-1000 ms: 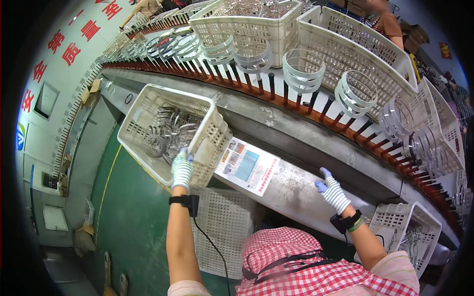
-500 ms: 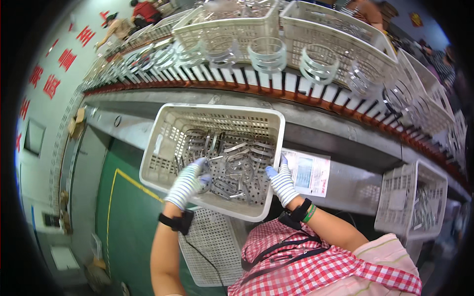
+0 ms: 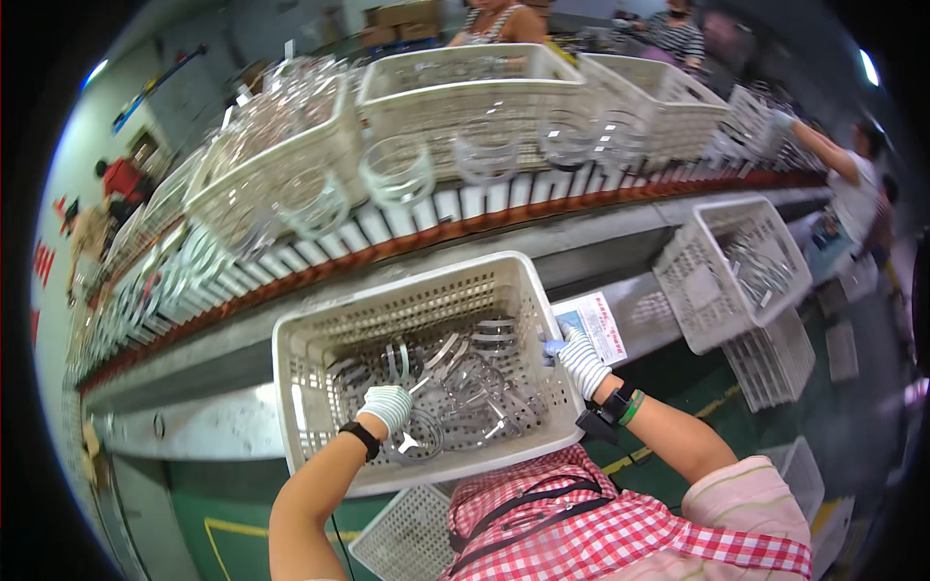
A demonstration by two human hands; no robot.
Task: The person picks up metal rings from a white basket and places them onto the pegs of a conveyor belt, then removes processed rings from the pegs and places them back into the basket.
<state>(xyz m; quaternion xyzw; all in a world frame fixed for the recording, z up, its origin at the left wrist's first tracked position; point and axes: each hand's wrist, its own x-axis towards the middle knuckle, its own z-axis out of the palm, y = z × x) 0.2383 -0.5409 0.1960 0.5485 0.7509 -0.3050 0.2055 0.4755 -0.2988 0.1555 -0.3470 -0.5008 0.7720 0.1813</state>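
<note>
A pale plastic basket (image 3: 291,363) with slotted walls stands in front of me, tilted a little. Loose shiny strips (image 3: 448,356) and clear curved pieces lie on its perforated floor. My left hand (image 3: 387,407), in a striped knit glove, reaches inside near the left front; its fingers are curled and what they hold is hidden. Beside it lie a clear ring (image 3: 424,438) and a light strip. My right hand (image 3: 584,363), gloved alike, grips the basket's right rim, with its fingertips over the inner side.
Clear round bands (image 3: 397,169) hang along a conveyor (image 3: 441,230) with dark pegs. Behind it stand baskets of parts (image 3: 465,92). A printed sheet (image 3: 605,329) lies right of my basket. Another basket (image 3: 697,281) with strips stands farther right. Co-workers (image 3: 843,174) are beyond.
My view has turned to the right, so the basket sits lower in the picture. My left hand has curled its fingers among the parts. My right hand stays at the right rim.
</note>
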